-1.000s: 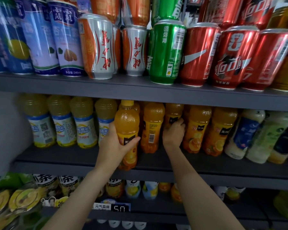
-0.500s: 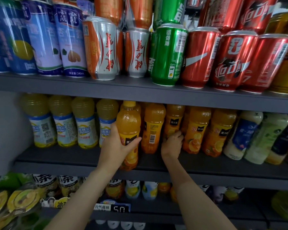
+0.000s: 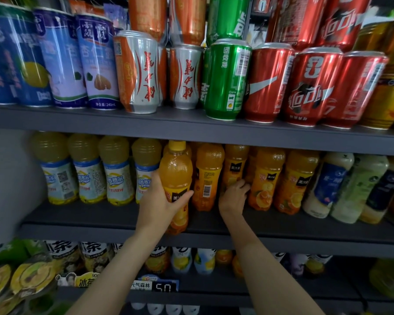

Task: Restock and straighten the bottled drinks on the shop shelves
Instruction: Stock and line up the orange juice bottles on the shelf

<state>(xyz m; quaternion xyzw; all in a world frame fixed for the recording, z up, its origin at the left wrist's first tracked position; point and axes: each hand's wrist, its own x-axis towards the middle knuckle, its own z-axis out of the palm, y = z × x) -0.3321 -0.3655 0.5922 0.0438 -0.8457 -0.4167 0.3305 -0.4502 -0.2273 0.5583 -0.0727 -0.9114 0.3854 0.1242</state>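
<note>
My left hand (image 3: 158, 201) grips an orange juice bottle (image 3: 176, 176) with a yellow cap at the front of the middle shelf (image 3: 305, 235); it stands nearer me than the row. My right hand (image 3: 233, 196) reaches deeper in and curls its fingers round the lower part of another orange juice bottle (image 3: 234, 164) in the row. A third orange bottle (image 3: 208, 176), barcode facing out, stands between the two hands. More orange bottles (image 3: 267, 178) follow to the right.
Pale yellow bottles with blue-white labels (image 3: 87, 169) fill the shelf's left part, milky and green bottles (image 3: 350, 187) its right. Cans (image 3: 228, 78) crowd the upper shelf just overhead. The lower shelf holds tea and juice bottles (image 3: 96, 253) behind a price tag (image 3: 155, 286).
My right hand has slid down from the bottle's label to its lower part. My left hand and its bottle have barely shifted. The view has moved a little closer.
</note>
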